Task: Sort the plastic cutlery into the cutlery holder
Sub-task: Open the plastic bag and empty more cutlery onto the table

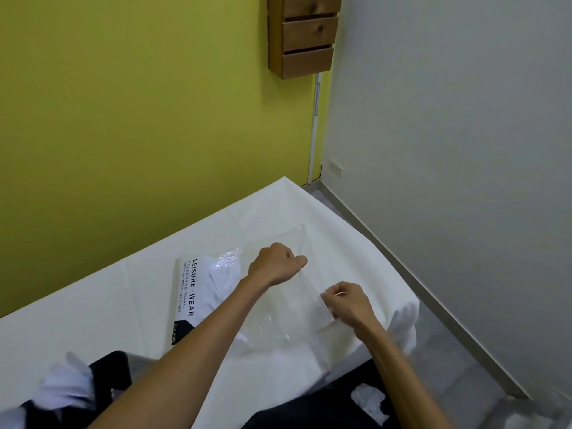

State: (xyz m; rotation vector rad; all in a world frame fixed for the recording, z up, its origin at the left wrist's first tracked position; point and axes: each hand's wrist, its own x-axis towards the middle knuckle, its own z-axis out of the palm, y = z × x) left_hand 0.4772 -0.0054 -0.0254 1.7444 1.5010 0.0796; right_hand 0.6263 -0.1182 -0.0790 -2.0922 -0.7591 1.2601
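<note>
Both hands at frame centre, pinched on a clear plastic bag (278,305) on the white-covered worktop (148,305): left hand (275,264) far edge, right hand (349,301) near corner, probably opening it. No cutlery or holder visible.

A desk (130,308) covered in white cloth runs along a yellow-green wall, its far right corner near a grey wall. On it, toward the right edge, lies a clear plastic bag (278,308); what it holds cannot be made out. Beside it to the left lies a white package printed "LEISURE · WEAR" (189,292), partly under the clear plastic. The left hand (275,264) is closed in a fist at the bag's far edge, gripping the plastic. The right hand (349,303) pinches the bag's right edge, fingers (332,294) curled. A wooden wall holder (305,34) with slatted pockets hangs high on the yellow-green wall. Crumpled white plastic (66,382) lies at the near left corner.
</note>
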